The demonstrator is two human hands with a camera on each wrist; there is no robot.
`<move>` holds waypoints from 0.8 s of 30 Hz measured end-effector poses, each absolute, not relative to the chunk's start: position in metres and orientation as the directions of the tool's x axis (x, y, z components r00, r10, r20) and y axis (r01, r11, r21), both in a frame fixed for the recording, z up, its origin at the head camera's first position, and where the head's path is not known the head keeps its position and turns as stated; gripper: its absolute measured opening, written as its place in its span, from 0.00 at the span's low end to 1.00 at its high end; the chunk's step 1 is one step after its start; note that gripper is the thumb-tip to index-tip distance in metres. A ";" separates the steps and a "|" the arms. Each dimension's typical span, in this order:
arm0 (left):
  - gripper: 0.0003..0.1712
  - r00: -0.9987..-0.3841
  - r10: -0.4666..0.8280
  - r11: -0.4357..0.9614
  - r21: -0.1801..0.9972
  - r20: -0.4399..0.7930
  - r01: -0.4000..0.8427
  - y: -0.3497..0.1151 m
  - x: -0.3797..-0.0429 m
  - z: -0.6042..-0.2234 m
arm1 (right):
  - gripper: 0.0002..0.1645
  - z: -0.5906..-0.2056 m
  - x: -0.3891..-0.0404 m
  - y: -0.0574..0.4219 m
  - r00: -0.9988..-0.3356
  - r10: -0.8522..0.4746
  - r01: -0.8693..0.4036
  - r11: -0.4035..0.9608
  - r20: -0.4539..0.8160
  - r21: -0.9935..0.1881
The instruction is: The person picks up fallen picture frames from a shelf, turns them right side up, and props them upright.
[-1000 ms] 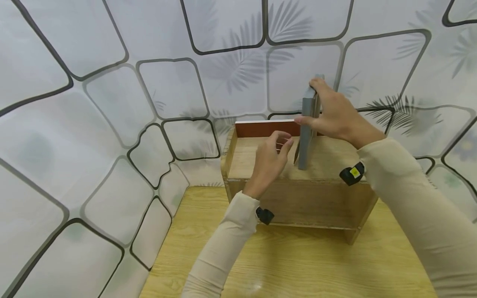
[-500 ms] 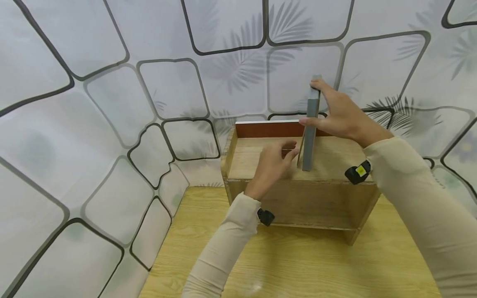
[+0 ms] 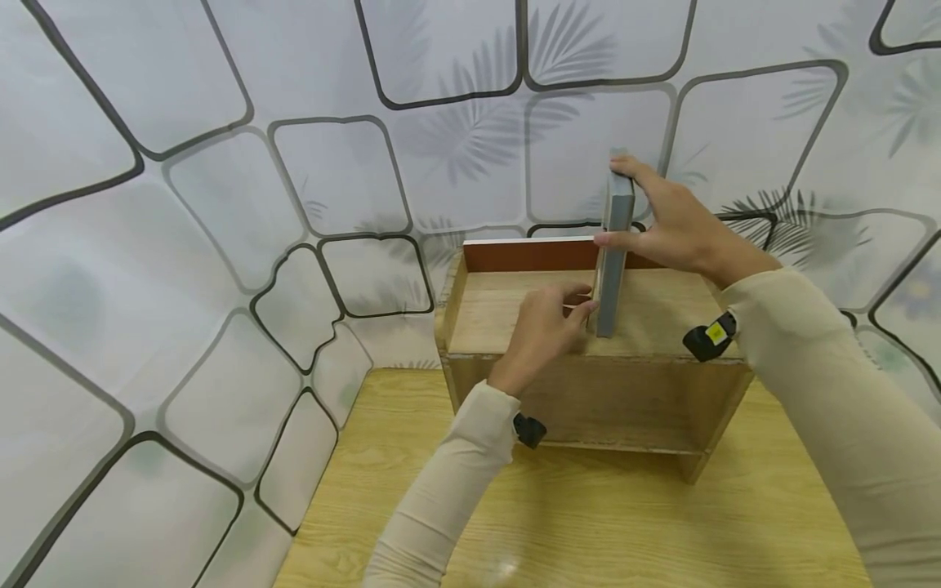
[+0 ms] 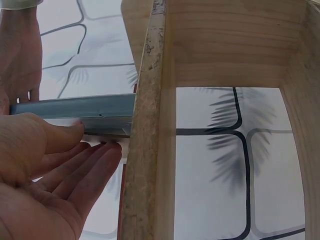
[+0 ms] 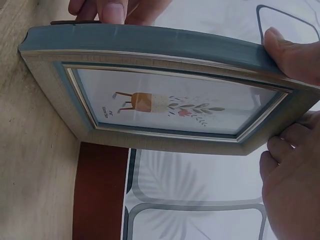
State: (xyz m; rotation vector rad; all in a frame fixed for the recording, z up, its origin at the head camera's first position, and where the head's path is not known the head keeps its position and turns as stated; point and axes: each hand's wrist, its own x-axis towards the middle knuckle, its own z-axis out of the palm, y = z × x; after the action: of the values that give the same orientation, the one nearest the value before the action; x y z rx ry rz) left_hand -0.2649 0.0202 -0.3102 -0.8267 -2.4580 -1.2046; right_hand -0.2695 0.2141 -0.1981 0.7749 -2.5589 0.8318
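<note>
A picture frame (image 3: pixel 614 282) with blue-grey sides stands upright on the top board of a small wooden shelf (image 3: pixel 500 314). In the right wrist view, its glazed front shows a print (image 5: pixel 150 102) of a potted plant. My right hand (image 3: pixel 676 224) grips the frame's upper part, thumb on the near side edge and fingers over the top. My left hand (image 3: pixel 544 327) is at the frame's back, low down. There, in the left wrist view, its thumb and fingers pinch a thin back stand (image 4: pixel 107 135) that sticks out from the frame.
A reddish-brown strip (image 3: pixel 525 256) with a white upper edge runs along the back of the shelf top. Raised side panels (image 3: pixel 450 298) border it. The shelf stands on a yellow wood-grain table (image 3: pixel 588 523), close to a patterned wall covering (image 3: pixel 470 163).
The frame has turned slightly and shifted a little to the right with my right hand. My left hand has moved right, from beside the frame to its back stand.
</note>
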 end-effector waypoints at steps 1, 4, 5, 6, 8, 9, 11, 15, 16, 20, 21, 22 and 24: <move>0.16 -0.796 0.368 0.487 0.630 0.479 0.605 0.020 -0.265 -0.310 | 0.56 -0.198 -0.270 0.214 -0.791 -0.395 -0.595 0.675 0.468 -0.436; 0.15 -0.794 0.361 0.485 0.629 0.489 0.608 0.019 -0.266 -0.311 | 0.56 -0.199 -0.271 0.214 -0.788 -0.398 -0.600 0.667 0.470 -0.441; 0.15 -0.793 0.357 0.485 0.628 0.493 0.609 0.019 -0.266 -0.312 | 0.56 -0.199 -0.271 0.213 -0.788 -0.399 -0.600 0.666 0.469 -0.443; 0.14 -0.792 0.353 0.489 0.623 0.498 0.610 0.019 -0.266 -0.312 | 0.56 -0.199 -0.271 0.213 -0.789 -0.401 -0.601 0.664 0.466 -0.445; 0.13 -0.786 0.346 0.507 0.602 0.513 0.616 0.018 -0.266 -0.312 | 0.56 -0.198 -0.270 0.211 -0.795 -0.403 -0.595 0.663 0.453 -0.455; 0.12 -0.783 0.342 0.519 0.591 0.519 0.618 0.017 -0.266 -0.312 | 0.56 -0.198 -0.270 0.210 -0.798 -0.404 -0.593 0.663 0.448 -0.457; 0.12 -0.775 0.337 0.544 0.561 0.535 0.624 0.016 -0.265 -0.312 | 0.57 -0.198 -0.270 0.208 -0.807 -0.403 -0.583 0.666 0.432 -0.466; 0.10 -0.757 0.326 0.594 0.500 0.566 0.630 0.012 -0.264 -0.312 | 0.57 -0.196 -0.271 0.204 -0.825 -0.395 -0.558 0.677 0.404 -0.480; 0.10 -0.753 0.324 0.602 0.489 0.573 0.631 0.011 -0.264 -0.311 | 0.57 -0.196 -0.271 0.203 -0.829 -0.393 -0.553 0.678 0.398 -0.484; 0.09 -0.743 0.310 0.658 0.431 0.593 0.618 0.007 -0.265 -0.311 | 0.57 -0.195 -0.273 0.199 -0.826 -0.400 -0.559 0.677 0.397 -0.479; 0.09 -0.743 0.307 0.667 0.423 0.595 0.614 0.005 -0.265 -0.311 | 0.57 -0.195 -0.274 0.198 -0.825 -0.403 -0.561 0.677 0.397 -0.477; 0.09 -0.745 0.303 0.679 0.415 0.594 0.606 0.004 -0.266 -0.311 | 0.57 -0.195 -0.275 0.198 -0.821 -0.408 -0.566 0.674 0.399 -0.475; 0.08 -0.750 0.295 0.694 0.406 0.592 0.594 0.002 -0.267 -0.311 | 0.57 -0.195 -0.276 0.196 -0.814 -0.419 -0.576 0.669 0.403 -0.470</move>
State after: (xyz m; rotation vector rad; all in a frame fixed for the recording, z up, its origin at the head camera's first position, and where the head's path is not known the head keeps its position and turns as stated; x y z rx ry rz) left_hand -0.2672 0.0016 -0.3106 -0.6839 -2.4134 -0.8171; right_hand -0.2758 0.1958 -0.1947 0.7990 -2.6243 0.8704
